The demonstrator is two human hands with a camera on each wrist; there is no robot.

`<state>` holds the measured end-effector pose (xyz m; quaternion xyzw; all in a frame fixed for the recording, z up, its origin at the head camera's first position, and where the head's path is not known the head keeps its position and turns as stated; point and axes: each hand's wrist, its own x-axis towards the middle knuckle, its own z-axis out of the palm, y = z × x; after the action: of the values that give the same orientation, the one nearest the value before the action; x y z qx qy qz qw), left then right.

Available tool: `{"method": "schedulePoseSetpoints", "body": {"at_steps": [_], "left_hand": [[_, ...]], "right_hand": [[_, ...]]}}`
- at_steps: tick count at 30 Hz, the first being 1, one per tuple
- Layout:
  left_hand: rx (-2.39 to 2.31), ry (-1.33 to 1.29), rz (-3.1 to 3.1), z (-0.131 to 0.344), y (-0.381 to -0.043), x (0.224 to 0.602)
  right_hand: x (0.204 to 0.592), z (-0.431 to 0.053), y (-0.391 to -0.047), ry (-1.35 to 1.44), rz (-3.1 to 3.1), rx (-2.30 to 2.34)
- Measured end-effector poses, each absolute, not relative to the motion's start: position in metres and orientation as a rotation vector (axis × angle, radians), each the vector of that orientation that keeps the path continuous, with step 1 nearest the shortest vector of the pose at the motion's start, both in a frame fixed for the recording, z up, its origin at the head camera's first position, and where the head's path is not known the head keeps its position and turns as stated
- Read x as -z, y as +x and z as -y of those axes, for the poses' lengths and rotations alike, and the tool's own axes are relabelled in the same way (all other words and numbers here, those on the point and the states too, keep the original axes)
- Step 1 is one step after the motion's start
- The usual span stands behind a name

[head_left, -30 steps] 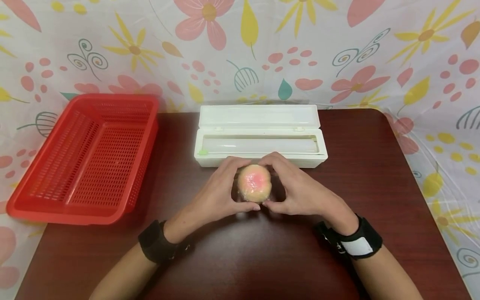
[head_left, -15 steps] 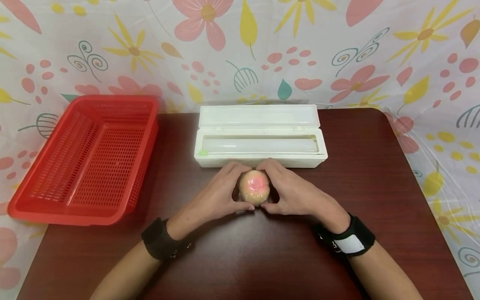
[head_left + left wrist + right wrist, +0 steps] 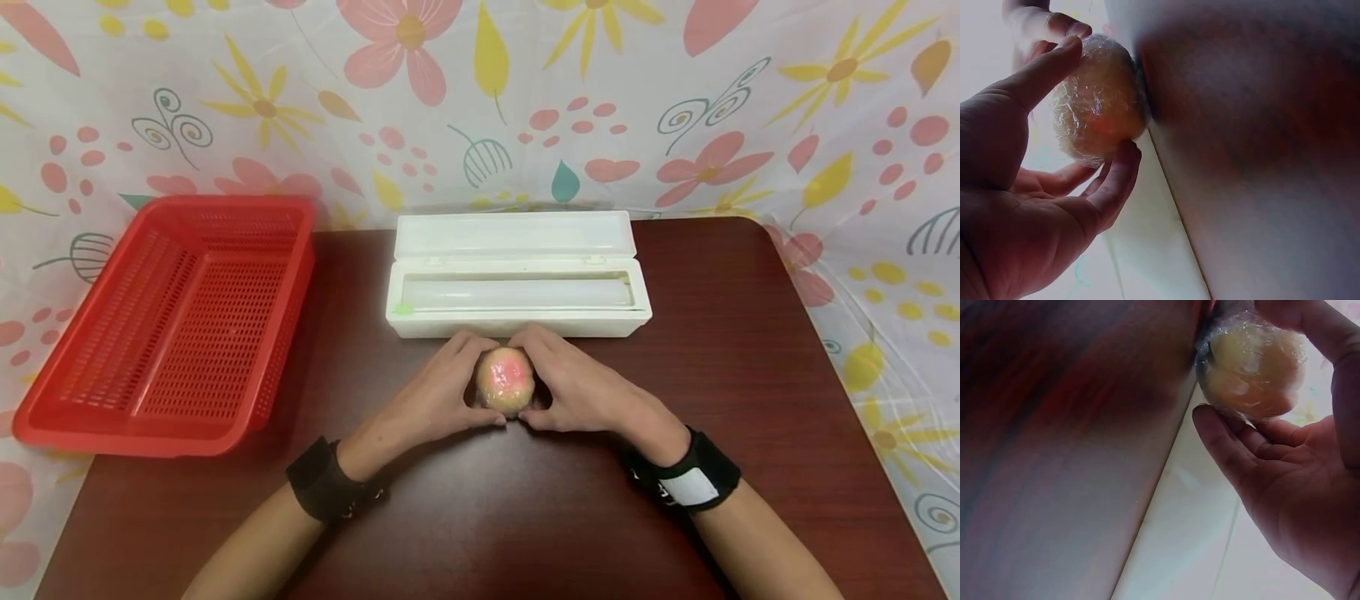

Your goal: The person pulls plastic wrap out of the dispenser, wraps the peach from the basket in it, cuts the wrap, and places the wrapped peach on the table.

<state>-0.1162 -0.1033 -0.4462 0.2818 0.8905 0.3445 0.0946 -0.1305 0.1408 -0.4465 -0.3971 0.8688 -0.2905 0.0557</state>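
Note:
A round, peach-like fruit (image 3: 506, 382), yellowish with a pink patch, is wrapped in crinkled clear film. It sits low at the table (image 3: 465, 517), just in front of the white box, and seems to touch the wood in the left wrist view. My left hand (image 3: 435, 392) holds its left side, thumb at the near side and fingers curled round the far side. From the right, my right hand (image 3: 577, 385) grips it the same way. The wrapped fruit (image 3: 1100, 100) shows between thumb and fingertips in the left wrist view. Its underside is hidden.
Behind the hands stands a long white box (image 3: 517, 323) with its lid raised and a pale roll (image 3: 517, 292) inside. A red perforated basket (image 3: 266, 367) is at the left. A flowered cloth (image 3: 480, 108) hangs behind the table.
Both hands have lowered the wrapped fruit and drawn it slightly toward me, away from the white box. Their hold on it looks unchanged.

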Motion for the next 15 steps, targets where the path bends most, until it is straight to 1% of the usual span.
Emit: {"method": "schedulePoseSetpoints", "body": {"at_steps": [15], "left_hand": [[-0.928, 0.827, -2.634, 0.1067, -0.1118, 0.4496]], "right_hand": [[0.4458, -0.1412, -0.1280, -1.104, -2.620, 0.782]]}}
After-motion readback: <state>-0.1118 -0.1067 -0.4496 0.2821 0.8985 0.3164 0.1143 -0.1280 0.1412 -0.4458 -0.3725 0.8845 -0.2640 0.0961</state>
